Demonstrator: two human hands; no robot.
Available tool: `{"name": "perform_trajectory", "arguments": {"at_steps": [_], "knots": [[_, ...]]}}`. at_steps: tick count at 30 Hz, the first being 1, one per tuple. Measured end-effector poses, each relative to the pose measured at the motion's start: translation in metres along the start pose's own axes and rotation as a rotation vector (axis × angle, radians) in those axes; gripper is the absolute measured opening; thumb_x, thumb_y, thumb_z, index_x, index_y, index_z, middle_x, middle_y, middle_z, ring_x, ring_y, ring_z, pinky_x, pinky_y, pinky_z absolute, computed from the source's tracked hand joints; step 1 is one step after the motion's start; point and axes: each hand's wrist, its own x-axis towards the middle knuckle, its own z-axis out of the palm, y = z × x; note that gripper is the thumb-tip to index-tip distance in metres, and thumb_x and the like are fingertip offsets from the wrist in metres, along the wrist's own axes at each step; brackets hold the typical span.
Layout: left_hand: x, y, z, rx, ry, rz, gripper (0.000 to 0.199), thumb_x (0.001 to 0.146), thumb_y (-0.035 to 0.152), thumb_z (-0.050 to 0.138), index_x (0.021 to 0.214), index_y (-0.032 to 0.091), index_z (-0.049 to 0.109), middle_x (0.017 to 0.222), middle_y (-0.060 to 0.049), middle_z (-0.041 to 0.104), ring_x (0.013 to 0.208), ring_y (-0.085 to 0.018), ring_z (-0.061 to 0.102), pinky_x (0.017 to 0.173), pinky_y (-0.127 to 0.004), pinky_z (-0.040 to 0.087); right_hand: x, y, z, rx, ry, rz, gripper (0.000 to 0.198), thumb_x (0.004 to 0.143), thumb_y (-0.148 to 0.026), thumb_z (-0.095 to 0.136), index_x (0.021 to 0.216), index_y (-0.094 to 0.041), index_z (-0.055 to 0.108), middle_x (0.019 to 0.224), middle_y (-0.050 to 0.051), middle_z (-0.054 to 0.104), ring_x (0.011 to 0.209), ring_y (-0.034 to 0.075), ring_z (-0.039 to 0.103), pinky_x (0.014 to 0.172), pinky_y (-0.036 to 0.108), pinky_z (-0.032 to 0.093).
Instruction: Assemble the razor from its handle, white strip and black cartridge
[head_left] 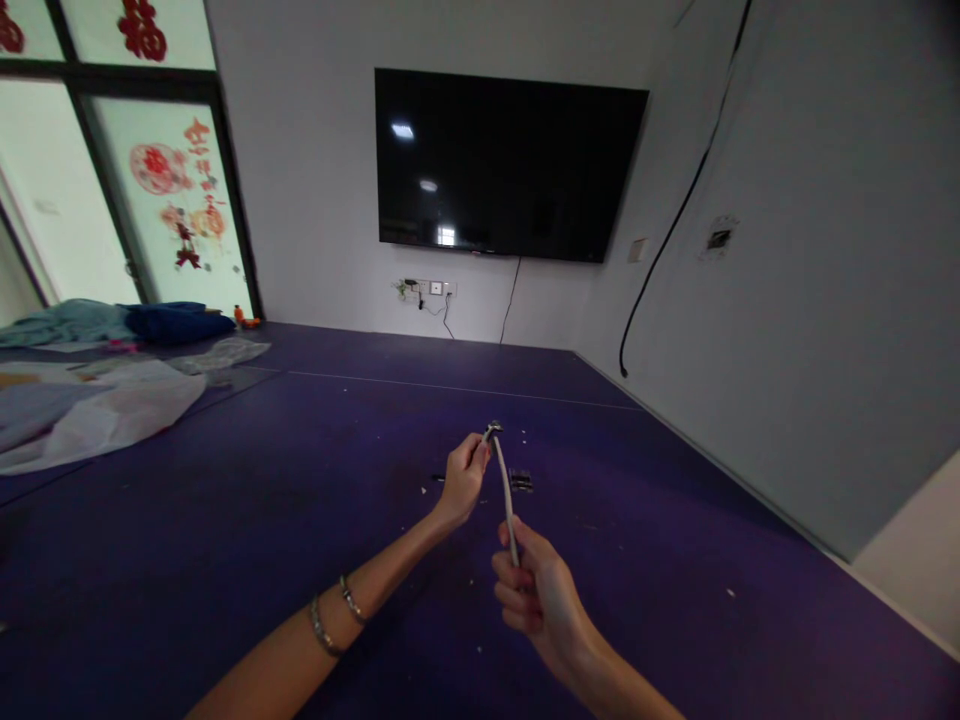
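Observation:
My right hand is closed around a pale grey cable, which rises from the fist in a slight curve. Farther forward, my left hand pinches a small dark and silvery piece beside the upper end of that cable. Its exact kind is too small to make out, and whether the cable is joined to it I cannot tell. Just right of the left hand, a small dark rectangular item lies on the purple surface. A thin dark object lies partly behind the left hand.
White scraps, such as one at the right, dot the surface. Plastic sheeting and blue cloth lie at the left. A black cable hangs along the right wall. Behind are a wall-mounted television and sockets.

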Motion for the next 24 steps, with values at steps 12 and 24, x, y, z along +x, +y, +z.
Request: {"name": "perform_trajectory", "arguments": {"at_steps": [12, 24], "knots": [[0.0, 0.001, 0.001, 0.039, 0.0, 0.014, 0.03, 0.084, 0.042, 0.043, 0.067, 0.017, 0.045, 0.055, 0.005, 0.035, 0.05, -0.008, 0.03, 0.047, -0.02, 0.025, -0.002, 0.003, 0.003, 0.043, 0.017, -0.011, 0.036, 0.066, -0.048, 0.062, 0.076, -0.022, 0.04, 0.042, -0.013, 0.023, 0.035, 0.001, 0.008, 0.036, 0.018, 0.001], [-0.001, -0.004, 0.003, 0.037, -0.003, 0.009, 0.03, 0.084, 0.041, 0.042, 0.066, 0.017, 0.044, 0.056, 0.005, 0.034, 0.049, -0.008, 0.028, 0.046, -0.02, 0.024, -0.003, 0.0, 0.007, 0.048, 0.017, -0.057, 0.037, 0.066, -0.05, 0.061, 0.077, -0.022, 0.04, 0.043, -0.013, 0.022, 0.035, 0.002, 0.008, 0.036, 0.018, 0.001]]}}
